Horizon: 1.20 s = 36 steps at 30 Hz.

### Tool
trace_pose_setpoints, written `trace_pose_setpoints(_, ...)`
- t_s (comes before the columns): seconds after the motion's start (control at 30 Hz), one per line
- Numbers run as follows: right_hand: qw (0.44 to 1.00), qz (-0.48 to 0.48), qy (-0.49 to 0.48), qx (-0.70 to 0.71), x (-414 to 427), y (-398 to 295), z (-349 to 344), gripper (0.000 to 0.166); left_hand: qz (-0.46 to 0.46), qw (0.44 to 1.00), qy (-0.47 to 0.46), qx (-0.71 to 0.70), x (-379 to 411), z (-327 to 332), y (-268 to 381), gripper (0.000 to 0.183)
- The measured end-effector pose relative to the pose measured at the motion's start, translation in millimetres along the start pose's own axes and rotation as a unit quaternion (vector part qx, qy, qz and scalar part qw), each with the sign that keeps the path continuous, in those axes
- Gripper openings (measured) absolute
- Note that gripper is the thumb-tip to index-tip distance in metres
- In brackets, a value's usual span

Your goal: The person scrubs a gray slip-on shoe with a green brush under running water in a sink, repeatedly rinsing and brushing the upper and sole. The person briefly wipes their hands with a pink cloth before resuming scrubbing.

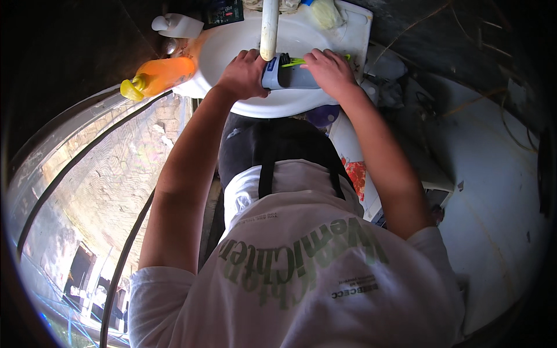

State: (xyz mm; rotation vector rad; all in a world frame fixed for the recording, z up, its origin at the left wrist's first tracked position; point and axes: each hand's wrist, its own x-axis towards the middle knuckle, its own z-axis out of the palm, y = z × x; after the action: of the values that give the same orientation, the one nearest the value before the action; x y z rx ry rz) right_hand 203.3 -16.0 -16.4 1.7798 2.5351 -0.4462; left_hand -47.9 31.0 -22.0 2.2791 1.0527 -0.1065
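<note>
A grey plastic holder [300,78] with a blue label lies on its side over the white washbasin [222,39]. My left hand [245,75] grips its left end, with the thumb along the lower edge. At its right part, my right hand [329,71] is closed around yellow-green strips or a handle [293,62] that run along the holder's opening, beside a small black part. Whether that hand also presses on the holder is hidden by the fingers. The pale tap spout [269,32] reaches down to just above the holder's left end.
An orange pump bottle [167,76] lies tilted at the basin's left edge. Behind it are a white bottle [178,25] and a dark packet [224,13]. A pale yellow bundle [326,14] sits at the back right corner. A purple round object [323,115] is below the basin.
</note>
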Motion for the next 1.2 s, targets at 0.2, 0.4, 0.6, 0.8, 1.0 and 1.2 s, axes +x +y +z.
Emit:
trace_pose_setpoints(0.2, 0.999, 0.004, 0.038, -0.002, 5.8, -13.5, -12.1, 0.016, -0.017, 0.997, 0.049, -0.056, 5.8, -5.6, 16.3, 0.088)
trace_pose_setpoints(0.4, 1.0, -0.007, 0.015, 0.001, 7.8, -23.6, -8.9, 0.012, -0.031, 0.996, 0.056, -0.068, 14.3, 4.7, 30.7, 0.097)
trace_pose_setpoints(0.6, 0.996, 0.009, 0.037, 0.08, -4.1, 0.3, -18.4, 0.013, -0.007, 0.994, 0.018, -0.108, 25.5, -12.4, 24.5, 0.093)
trace_pose_setpoints(0.8, 0.99, -0.007, 0.043, 0.138, -10.1, 13.1, -29.1, 0.013, -0.012, 0.97, -0.045, -0.238, 27.3, -18.0, 20.5, 0.099)
trace_pose_setpoints(1.0, 0.991, -0.02, 0.059, 0.12, -7.4, 0.3, -27.2, 0.012, 0.006, 0.966, -0.061, -0.25, 35.3, -8.3, 12.8, 0.098)
trace_pose_setpoints(1.2, 0.996, -0.008, 0.035, 0.084, -8.3, -12.8, -19.6, 0.018, -0.005, 0.958, -0.105, -0.268, 37.6, -17.2, 22.8, 0.102)
